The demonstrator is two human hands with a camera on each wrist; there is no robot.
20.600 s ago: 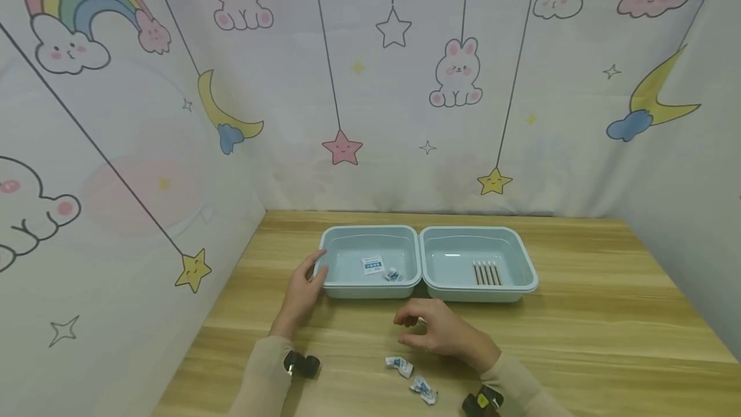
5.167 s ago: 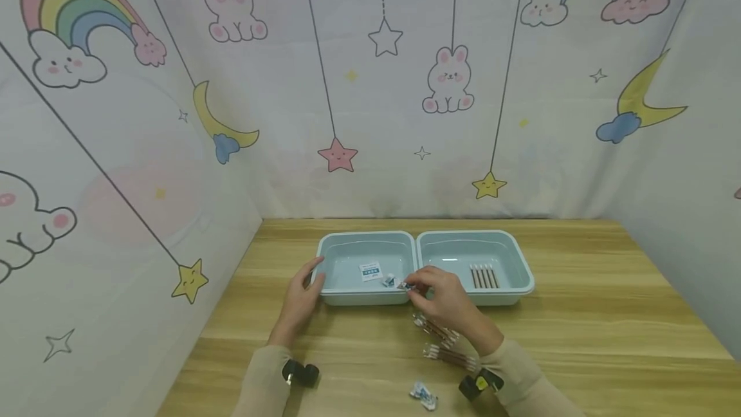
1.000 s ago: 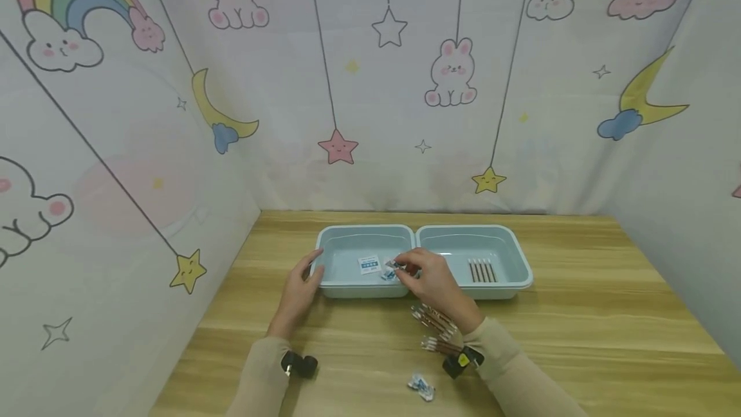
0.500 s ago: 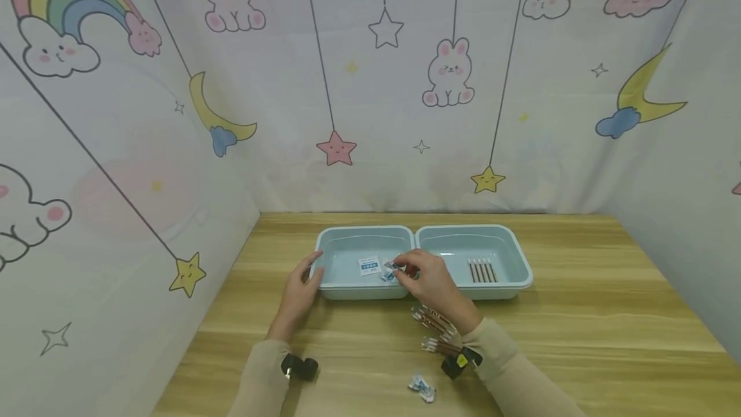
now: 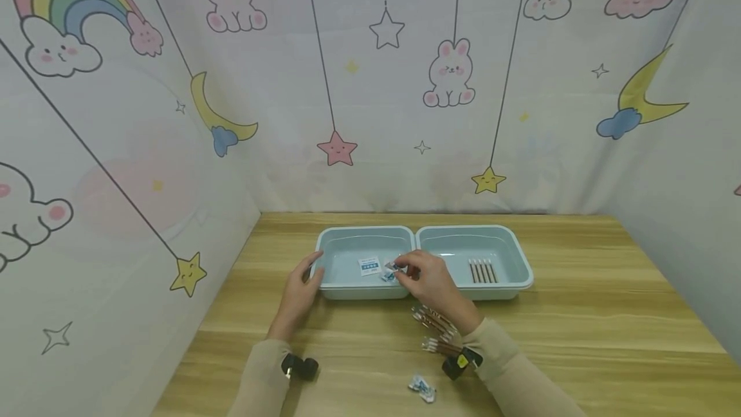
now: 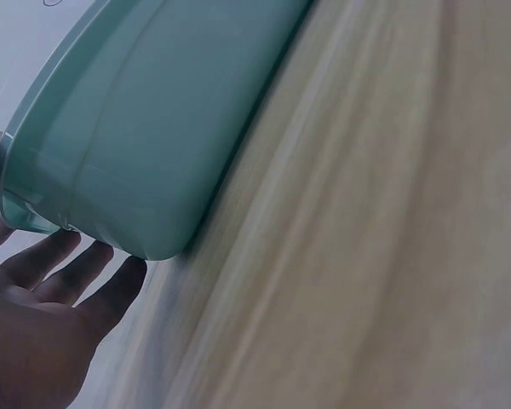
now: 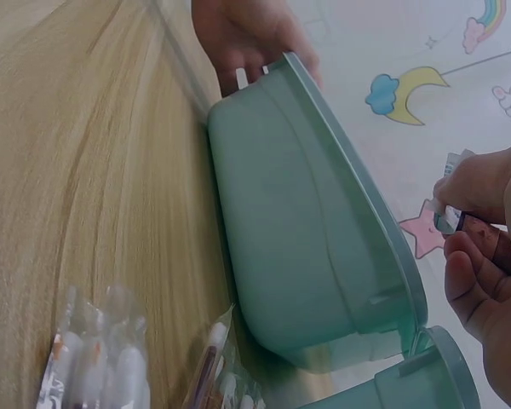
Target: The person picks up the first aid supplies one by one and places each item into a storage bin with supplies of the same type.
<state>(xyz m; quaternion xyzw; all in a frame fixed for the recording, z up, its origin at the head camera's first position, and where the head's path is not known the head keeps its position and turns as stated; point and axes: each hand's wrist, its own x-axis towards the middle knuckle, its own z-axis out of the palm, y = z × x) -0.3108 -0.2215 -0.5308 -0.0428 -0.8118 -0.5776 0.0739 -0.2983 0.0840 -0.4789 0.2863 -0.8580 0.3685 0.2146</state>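
My left hand point(image 5: 301, 291) grips the left end of the left light-blue plastic tray point(image 5: 347, 232), fingertips against its outer wall in the left wrist view. Over that tray's right front part, my right hand point(image 5: 431, 282) pinches a small crumpled white-and-blue packet point(image 7: 447, 220) between thumb and fingers. Inside the tray lie a flat white-and-blue square sachet point(image 5: 369, 266) and a crumpled packet point(image 5: 387, 276), partly hidden by the right hand. Another crumpled packet point(image 5: 422, 389) lies on the table near me.
The right light-blue tray point(image 5: 509, 233) adjoins the left one and holds a row of brown-stemmed cotton swabs point(image 5: 483, 271). Clear-wrapped swab bundles point(image 5: 433, 320) lie below the right forearm on the wooden table point(image 5: 590, 314). A printed cloth wall point(image 5: 393, 95) stands behind.
Since the oldest frame, one packet left the table and wrapped swab bundles appeared there. My right hand moved from the front rim to over the left tray, then stayed nearly still.
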